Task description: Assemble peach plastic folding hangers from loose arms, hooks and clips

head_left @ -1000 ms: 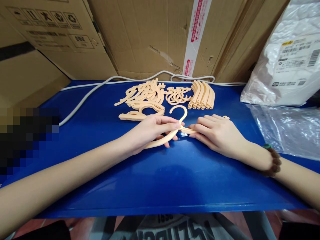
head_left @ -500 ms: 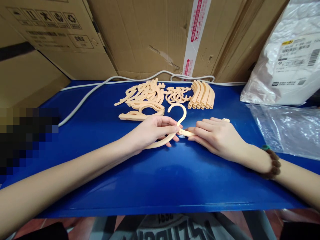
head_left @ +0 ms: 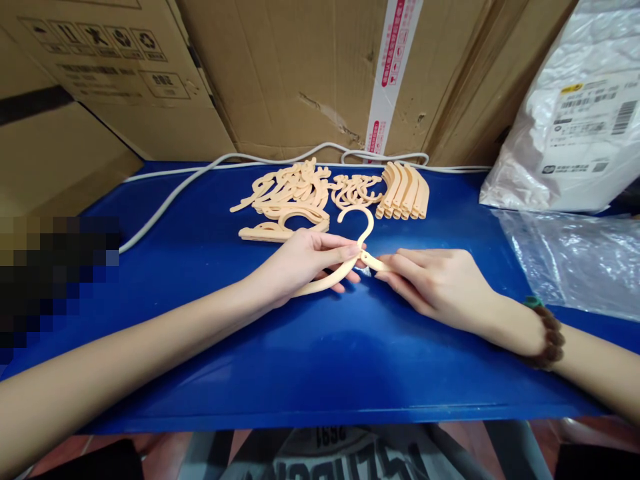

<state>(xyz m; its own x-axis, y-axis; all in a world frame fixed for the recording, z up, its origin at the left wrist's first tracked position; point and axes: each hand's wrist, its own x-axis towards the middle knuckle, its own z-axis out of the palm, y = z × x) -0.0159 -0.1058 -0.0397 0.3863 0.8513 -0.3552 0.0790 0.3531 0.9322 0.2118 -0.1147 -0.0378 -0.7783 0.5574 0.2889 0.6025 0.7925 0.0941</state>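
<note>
Between my hands is a cream plastic clothes hanger [head_left: 367, 227], its curved hook pointing away from me. My left hand [head_left: 310, 263] pinches it at the base of the hook, where one curved arm runs down to the left under my palm. My right hand [head_left: 435, 283] is closed on the short hanger arm [head_left: 375, 263] on the right side; most of that arm is hidden by my fingers. Just beyond my left hand lies a stack of hanger pieces [head_left: 265, 231], partly covered by the hand.
Behind lie a pile of curved hanger arms [head_left: 295, 187], loose hooks [head_left: 355, 190] and a neat row of arms [head_left: 407, 192] on the blue table [head_left: 320, 373]. A white cable [head_left: 165, 207], cardboard boxes [head_left: 300, 73], a white parcel bag [head_left: 565, 133] and clear plastic [head_left: 575, 267] surround them.
My right hand has turned and lowered slightly, its far fingers now tucked out of sight. The right arm of the hanger tilts more downward. My left hand keeps its hold.
</note>
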